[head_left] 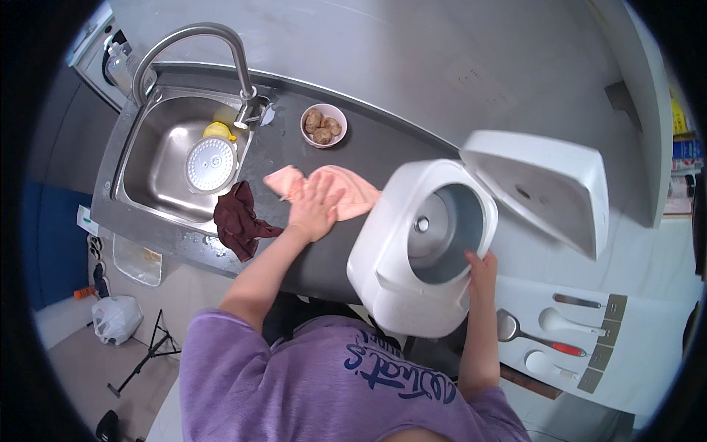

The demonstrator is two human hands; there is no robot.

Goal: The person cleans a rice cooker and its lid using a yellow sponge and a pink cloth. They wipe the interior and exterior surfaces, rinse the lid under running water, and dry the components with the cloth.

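A white rice cooker (394, 254) stands at the counter's front edge, tilted toward me, its lid (541, 184) swung up to the right. Inside, the grey cavity shows a round metal knob at the bottom and no pot. My right hand (482, 274) grips the cooker's right rim, thumb at the opening. Flat on a pink cloth (352, 193) lies my left hand (314, 210), fingers spread, left of the cooker. Beside that wrist a dark maroon cloth (239, 221) hangs over the sink's edge.
The steel sink (158, 147) at left holds a round perforated white lid (211, 163) and something yellow (218, 130). A curved faucet (236, 51) arches over it. Behind the cloth sits a bowl (324, 144) of brown potatoes. Ladles and spatulas (541, 342) hang at lower right.
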